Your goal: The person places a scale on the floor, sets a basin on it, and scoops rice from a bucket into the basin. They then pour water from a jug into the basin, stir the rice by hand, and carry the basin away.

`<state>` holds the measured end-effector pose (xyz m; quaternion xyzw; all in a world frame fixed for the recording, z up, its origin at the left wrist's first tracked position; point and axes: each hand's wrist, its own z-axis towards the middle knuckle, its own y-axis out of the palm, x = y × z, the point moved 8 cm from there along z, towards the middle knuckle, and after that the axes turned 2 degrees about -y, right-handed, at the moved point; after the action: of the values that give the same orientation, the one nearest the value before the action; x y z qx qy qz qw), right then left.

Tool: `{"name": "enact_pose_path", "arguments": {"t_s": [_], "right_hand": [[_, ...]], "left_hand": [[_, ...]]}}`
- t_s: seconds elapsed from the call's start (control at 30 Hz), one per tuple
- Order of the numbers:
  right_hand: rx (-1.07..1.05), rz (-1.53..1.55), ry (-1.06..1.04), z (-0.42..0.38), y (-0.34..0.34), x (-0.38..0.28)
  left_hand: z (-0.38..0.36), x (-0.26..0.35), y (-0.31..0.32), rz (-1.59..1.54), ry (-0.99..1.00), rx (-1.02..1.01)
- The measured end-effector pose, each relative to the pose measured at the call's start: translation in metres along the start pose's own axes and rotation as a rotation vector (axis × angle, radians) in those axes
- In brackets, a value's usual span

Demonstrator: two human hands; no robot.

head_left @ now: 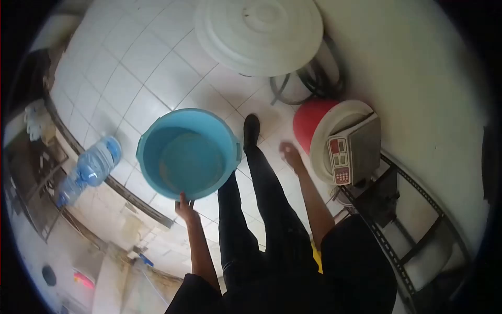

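My left hand (185,208) grips the near rim of a blue plastic bucket (157,137), which hangs above the white tiled floor and has a little water inside. My right hand (291,155) holds nothing; its fingers are loosely curled and it swings free beside my dark-trousered leg. It is close to a red container (307,124) with a white lid. My shoe (251,129) is stepping forward on the tiles.
A big white round lid or tub (259,32) sits ahead, with dark hoses (319,78) by the wall. A digital scale (353,150) rests on the red container's lid. A metal angle-iron rack (413,209) stands right. Large water bottles (97,163) lie left.
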<state>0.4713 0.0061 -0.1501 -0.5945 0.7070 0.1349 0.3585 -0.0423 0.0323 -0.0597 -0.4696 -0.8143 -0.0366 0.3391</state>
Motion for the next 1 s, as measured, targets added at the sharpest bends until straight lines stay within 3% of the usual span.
{"name": "enact_pose_path", "arguments": {"t_s": [0.07, 0.1, 0.13, 0.23, 0.27, 0.33, 0.37, 0.43, 0.47, 0.5, 0.63, 0.8, 0.87, 0.9, 0.97, 1.0], "right_hand": [[0.032, 0.057, 0.186, -0.059, 0.017, 0.047], [0.115, 0.082, 0.245, -0.096, -0.039, 0.074], [0.152, 0.138, 0.326, -0.131, -0.042, 0.1], [0.253, 0.336, 0.403, -0.198, -0.032, 0.138], [0.304, 0.355, 0.449, -0.218, -0.03, 0.147], [0.424, 0.321, 0.496, -0.251, -0.03, 0.155], [0.447, 0.351, 0.492, -0.258, -0.026, 0.169], [0.742, 0.005, 0.304, -0.267, -0.049, 0.213], [0.88, -0.1, 0.252, -0.27, -0.06, 0.237], [1.003, 0.056, 0.293, -0.278, -0.076, 0.228], [1.165, 0.45, 0.221, -0.274, -0.155, 0.204], [1.217, 0.433, 0.136, -0.231, -0.289, 0.226], [1.164, 0.423, 0.158, -0.216, -0.329, 0.23], [1.123, 0.564, 0.154, -0.208, -0.345, 0.218], [1.071, 0.707, 0.155, -0.188, -0.375, 0.213], [0.978, 0.877, 0.131, -0.173, -0.382, 0.221]], "left_hand": [[-0.01, 0.045, -0.022, 0.029, 0.022, 0.026], [-0.053, 0.038, -0.001, 0.029, 0.054, -0.029], [-0.076, 0.061, -0.001, 0.061, 0.035, -0.031], [-0.09, 0.118, 0.027, 0.062, 0.144, -0.31], [-0.076, 0.133, 0.034, 0.405, 0.389, -0.329], [-0.066, 0.155, 0.093, 0.514, 0.539, -0.397], [-0.062, 0.162, 0.139, 0.307, 0.459, -0.47], [-0.044, 0.173, 0.222, -0.085, 0.314, -0.611], [-0.039, 0.178, 0.258, -0.104, 0.316, -0.634], [-0.039, 0.179, 0.289, -0.123, 0.312, -0.652], [-0.05, 0.163, 0.394, -0.106, 0.312, -0.79], [-0.085, 0.114, 0.454, -0.022, 0.347, -0.867], [-0.12, 0.084, 0.445, -0.219, 0.108, -0.606], [-0.132, 0.067, 0.447, -0.209, 0.116, -0.608], [-0.136, -0.005, 0.441, -0.001, -0.122, -0.522], [-0.134, -0.034, 0.461, 0.241, 0.167, -0.761]]}}
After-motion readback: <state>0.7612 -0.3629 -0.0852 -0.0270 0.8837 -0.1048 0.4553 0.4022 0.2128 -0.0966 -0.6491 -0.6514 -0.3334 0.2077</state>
